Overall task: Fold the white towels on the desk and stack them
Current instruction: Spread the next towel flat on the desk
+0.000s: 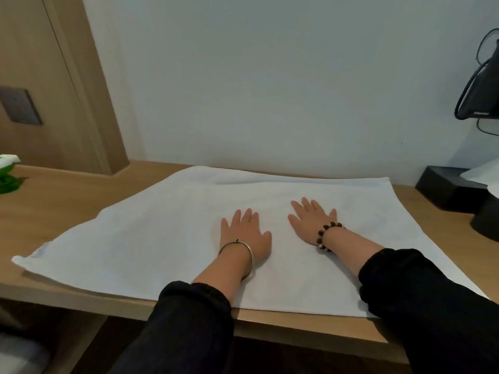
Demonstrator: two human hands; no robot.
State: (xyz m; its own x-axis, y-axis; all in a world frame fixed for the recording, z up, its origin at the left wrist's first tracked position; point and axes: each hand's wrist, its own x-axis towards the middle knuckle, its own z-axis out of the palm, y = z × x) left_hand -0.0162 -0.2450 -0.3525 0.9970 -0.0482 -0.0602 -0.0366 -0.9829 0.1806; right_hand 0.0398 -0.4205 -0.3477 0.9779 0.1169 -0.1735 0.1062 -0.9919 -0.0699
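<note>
A large white towel (140, 238) lies spread flat over the wooden desk (54, 206), reaching from the wall to the front edge. My left hand (244, 233) rests palm down on the middle of the towel, fingers spread, a metal bangle on the wrist. My right hand (310, 222) lies flat on the towel just to its right, fingers apart, a beaded bracelet on the wrist. Neither hand grips the cloth. Both forearms are in dark sleeves.
A black tissue box (448, 190) with white tissue stands at the right end of the desk. A green and white object (8, 174) sits at the far left. Black cables and a dark device (480, 85) hang on the wall at the right.
</note>
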